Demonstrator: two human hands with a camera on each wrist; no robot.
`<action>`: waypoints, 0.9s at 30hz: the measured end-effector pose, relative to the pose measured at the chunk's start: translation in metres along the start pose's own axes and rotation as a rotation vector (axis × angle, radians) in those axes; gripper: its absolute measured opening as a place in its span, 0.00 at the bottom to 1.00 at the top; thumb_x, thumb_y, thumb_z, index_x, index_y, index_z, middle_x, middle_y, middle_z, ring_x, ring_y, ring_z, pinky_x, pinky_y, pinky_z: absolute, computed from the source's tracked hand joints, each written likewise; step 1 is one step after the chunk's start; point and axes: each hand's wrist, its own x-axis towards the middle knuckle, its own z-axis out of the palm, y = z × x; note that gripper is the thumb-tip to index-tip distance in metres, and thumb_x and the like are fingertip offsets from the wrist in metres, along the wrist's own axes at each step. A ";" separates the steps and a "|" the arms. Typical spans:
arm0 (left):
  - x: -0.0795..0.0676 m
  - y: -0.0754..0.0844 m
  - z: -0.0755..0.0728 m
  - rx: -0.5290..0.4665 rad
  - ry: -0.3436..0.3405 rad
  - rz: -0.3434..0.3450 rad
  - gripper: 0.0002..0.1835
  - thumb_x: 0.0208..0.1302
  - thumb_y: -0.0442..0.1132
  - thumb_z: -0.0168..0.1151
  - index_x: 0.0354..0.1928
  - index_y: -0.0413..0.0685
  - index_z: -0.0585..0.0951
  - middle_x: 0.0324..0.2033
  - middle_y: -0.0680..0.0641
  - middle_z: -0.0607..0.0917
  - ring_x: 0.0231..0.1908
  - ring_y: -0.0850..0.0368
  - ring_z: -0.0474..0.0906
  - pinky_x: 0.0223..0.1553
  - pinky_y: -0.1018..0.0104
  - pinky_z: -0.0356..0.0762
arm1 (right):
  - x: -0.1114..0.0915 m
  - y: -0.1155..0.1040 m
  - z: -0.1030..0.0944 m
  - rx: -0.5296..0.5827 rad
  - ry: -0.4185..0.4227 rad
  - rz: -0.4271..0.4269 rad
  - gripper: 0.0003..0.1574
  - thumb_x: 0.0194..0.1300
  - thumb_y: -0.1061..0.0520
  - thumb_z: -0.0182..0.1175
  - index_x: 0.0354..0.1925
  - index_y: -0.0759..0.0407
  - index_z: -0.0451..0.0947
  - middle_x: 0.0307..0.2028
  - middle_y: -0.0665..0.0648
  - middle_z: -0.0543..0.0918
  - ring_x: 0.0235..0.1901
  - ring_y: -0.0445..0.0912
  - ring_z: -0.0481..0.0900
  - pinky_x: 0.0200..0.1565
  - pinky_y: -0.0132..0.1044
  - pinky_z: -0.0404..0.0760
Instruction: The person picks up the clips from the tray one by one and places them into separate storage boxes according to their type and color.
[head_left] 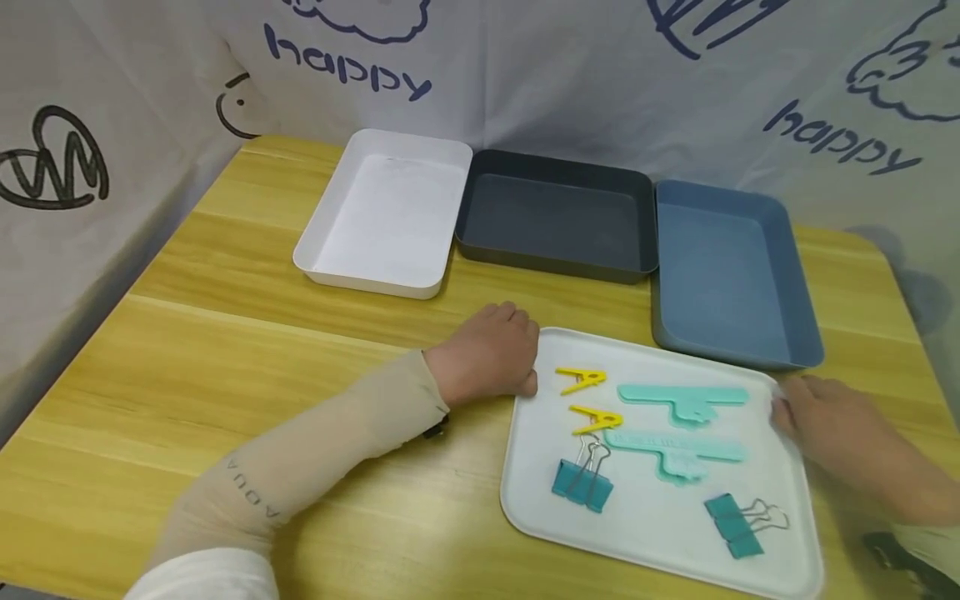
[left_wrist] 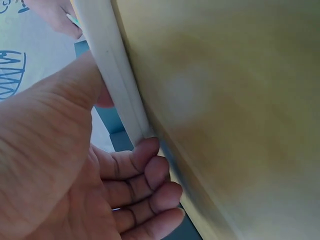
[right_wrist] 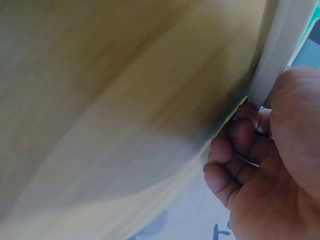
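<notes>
The wood-grain bench (head_left: 375, 508) carries, along its far side from left to right, a white bin (head_left: 382, 208), black bin (head_left: 555, 217) and blue bin (head_left: 720, 267); a tray (head_left: 637, 525) sits on or just above its near right.

The left arm (head_left: 315, 450) reaches in from the left of the flat white tray (head_left: 645, 525), bent at the elbow, and the left hand (head_left: 487, 354) grips the tray at its far left corner, back of the hand uppermost, thumb on one side of the rim and fingertips curled at the other. The right hand (head_left: 847, 433), its forearm (head_left: 926, 500) slanting in from the tray's right, pinches the rim near the far right corner, fingers bent.
</notes>
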 end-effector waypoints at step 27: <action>-0.030 -0.027 0.013 0.103 0.098 -0.001 0.18 0.67 0.50 0.58 0.41 0.39 0.78 0.34 0.45 0.79 0.36 0.51 0.66 0.47 0.60 0.72 | 0.025 -0.031 -0.001 0.008 0.046 -0.135 0.08 0.70 0.64 0.51 0.33 0.68 0.67 0.22 0.55 0.66 0.21 0.48 0.61 0.23 0.43 0.63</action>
